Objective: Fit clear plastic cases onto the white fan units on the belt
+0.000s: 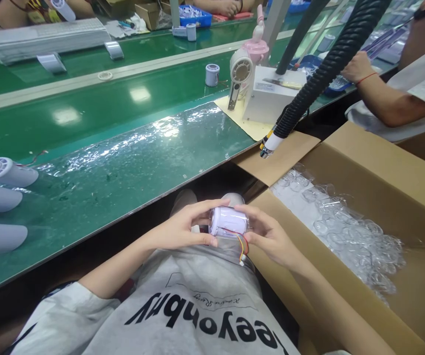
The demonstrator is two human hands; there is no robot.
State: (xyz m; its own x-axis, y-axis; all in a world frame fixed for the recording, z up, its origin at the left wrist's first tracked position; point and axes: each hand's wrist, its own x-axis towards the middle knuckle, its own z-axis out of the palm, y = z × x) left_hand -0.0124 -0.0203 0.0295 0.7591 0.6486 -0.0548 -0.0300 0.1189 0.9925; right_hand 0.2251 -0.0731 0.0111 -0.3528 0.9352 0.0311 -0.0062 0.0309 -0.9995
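Between my two hands, above my lap, is a pale lilac cylindrical fan housing [230, 220] lying on its side, with a ring-shaped end facing left. Red and yellow wires with a small white connector [242, 262] hang from its lower right. My left hand [197, 223] grips the ring end with thumb below and fingers above. My right hand [267, 231] closes on the other end, its thumb near the wires. A clear, shiny layer seems to lie around the housing; its edges are hard to make out.
Several similar housings [1, 236] lie on the green bench [131, 162] at left. To my right, a cardboard box [375, 192] holds clear plastic pieces [356, 236]. A black hose [319, 74] hangs above it. A handheld fan [240, 74] stands by a white box [271, 93]. Co-workers sit nearby.
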